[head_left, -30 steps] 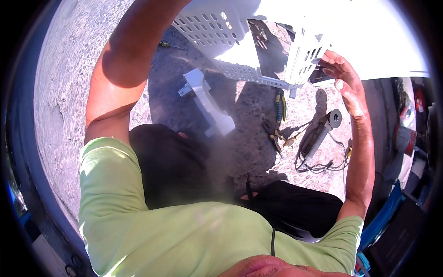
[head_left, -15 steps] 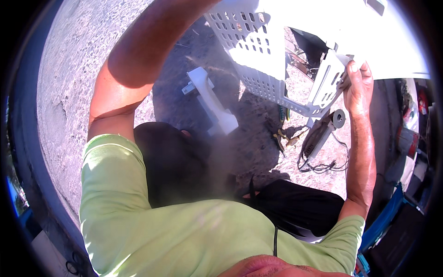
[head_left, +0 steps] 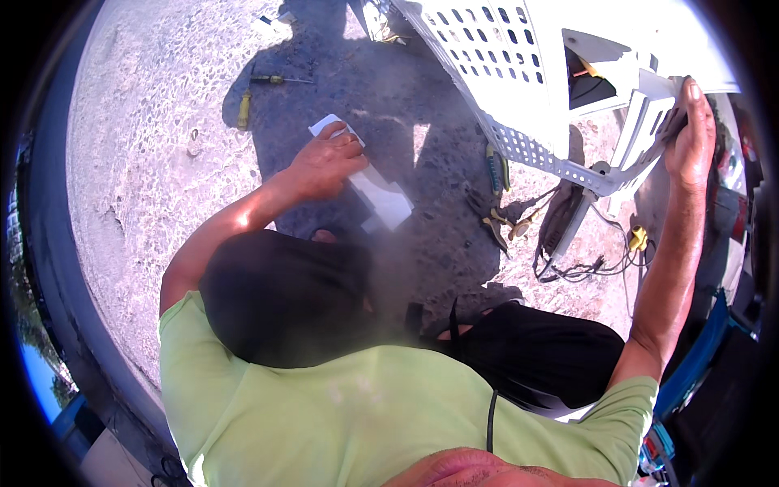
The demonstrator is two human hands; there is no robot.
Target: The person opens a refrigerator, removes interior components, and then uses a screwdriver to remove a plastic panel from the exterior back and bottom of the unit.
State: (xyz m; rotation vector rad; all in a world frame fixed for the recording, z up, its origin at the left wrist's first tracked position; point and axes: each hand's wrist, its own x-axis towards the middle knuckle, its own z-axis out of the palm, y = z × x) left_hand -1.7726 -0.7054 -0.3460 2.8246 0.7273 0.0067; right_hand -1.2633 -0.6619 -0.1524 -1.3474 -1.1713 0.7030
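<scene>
Your left grip (head_left: 329, 158) has its fingers bent over the upper part of a white bracket (head_left: 381, 199) and is clamped on it, though your thumb is hidden there; the bracket is to the left of the large white housing (head_left: 531, 109) and well apart from it. Your right grip (head_left: 691, 138) is clamped on the right-hand edge of that housing, thumb up at the rim. Far to the left of the housing, beyond the bracket, two screwdrivers (head_left: 243, 112) lie on the rough ground (head_left: 195, 178). Just beside the housing's lower left edge you have green-handled pliers (head_left: 491, 170), with yellowish pliers (head_left: 495, 227) nearer to you. Below the housing's bottom corner, which partly hides it, lies a grey corded tool (head_left: 574, 223); a yellow plug (head_left: 639, 238) is to the right of that corner.
</scene>
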